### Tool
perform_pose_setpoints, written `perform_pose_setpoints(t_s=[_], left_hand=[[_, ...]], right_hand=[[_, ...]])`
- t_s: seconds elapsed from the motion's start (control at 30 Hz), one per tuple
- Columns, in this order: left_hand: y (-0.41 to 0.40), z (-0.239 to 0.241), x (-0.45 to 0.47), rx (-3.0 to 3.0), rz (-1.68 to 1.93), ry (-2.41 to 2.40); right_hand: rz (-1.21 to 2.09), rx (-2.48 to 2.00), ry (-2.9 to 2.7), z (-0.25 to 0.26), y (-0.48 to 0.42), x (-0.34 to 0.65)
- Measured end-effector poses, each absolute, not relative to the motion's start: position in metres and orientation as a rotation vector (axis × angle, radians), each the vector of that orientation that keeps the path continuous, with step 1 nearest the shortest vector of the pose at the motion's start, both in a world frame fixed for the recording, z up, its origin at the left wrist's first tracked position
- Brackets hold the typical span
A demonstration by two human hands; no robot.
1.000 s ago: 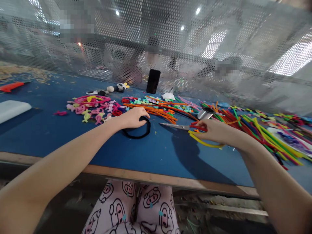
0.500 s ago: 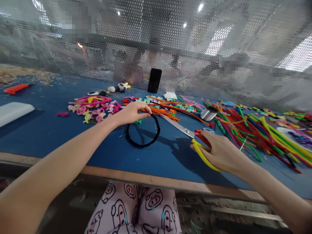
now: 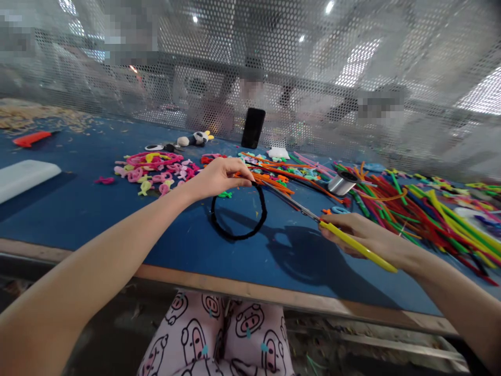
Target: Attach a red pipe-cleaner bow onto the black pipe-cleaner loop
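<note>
A black pipe cleaner [image 3: 263,222], bent into a ring, hangs from the pinched fingertips of my left hand [image 3: 222,176] above the blue table. My right hand [image 3: 354,232] grips scissors [image 3: 354,245] with a yellow handle. Their metal blades look closed and point left toward the top of the ring, apart from my left fingers as far as I can see. Behind the ring lie orange pipe cleaners [image 3: 279,184]. A spool of silvery wire [image 3: 342,183] stands just beyond my right hand.
Pink and yellow twisted pipe-cleaner pieces [image 3: 151,172] are heaped at left. A phone [image 3: 253,128] leans upright against the perforated metal screen [image 3: 305,78]. Many coloured pipe cleaners [image 3: 422,209] spread at right. A red-handled tool [image 3: 33,139] and a white block [image 3: 25,177] lie far left.
The scissors have turned in my right hand, so the yellow handle now faces up and the blades appear edge-on. My left hand still holds the black ring; the whole view has shifted slightly.
</note>
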State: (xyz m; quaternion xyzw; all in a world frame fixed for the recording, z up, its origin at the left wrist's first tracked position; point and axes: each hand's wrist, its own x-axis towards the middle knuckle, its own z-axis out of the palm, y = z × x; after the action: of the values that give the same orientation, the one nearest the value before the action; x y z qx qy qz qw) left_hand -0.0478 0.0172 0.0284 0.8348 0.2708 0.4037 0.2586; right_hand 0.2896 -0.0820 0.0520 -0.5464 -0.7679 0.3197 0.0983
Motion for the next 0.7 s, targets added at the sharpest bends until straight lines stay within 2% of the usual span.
perform_pose_setpoints(t_s=[0.43, 0.7], left_hand=[[0.0251, 0.0242, -0.0479, 2.358, 1.131, 0.561], [0.0249, 0.0243, -0.0478, 2.359, 1.107, 0.570]], right_hand=[[1.167, -1.662, -2.196, 0.0490, -0.0816, 0.2911], [0.999, -1.615, -2.275, 0.0549, -0.0830, 0.2821]])
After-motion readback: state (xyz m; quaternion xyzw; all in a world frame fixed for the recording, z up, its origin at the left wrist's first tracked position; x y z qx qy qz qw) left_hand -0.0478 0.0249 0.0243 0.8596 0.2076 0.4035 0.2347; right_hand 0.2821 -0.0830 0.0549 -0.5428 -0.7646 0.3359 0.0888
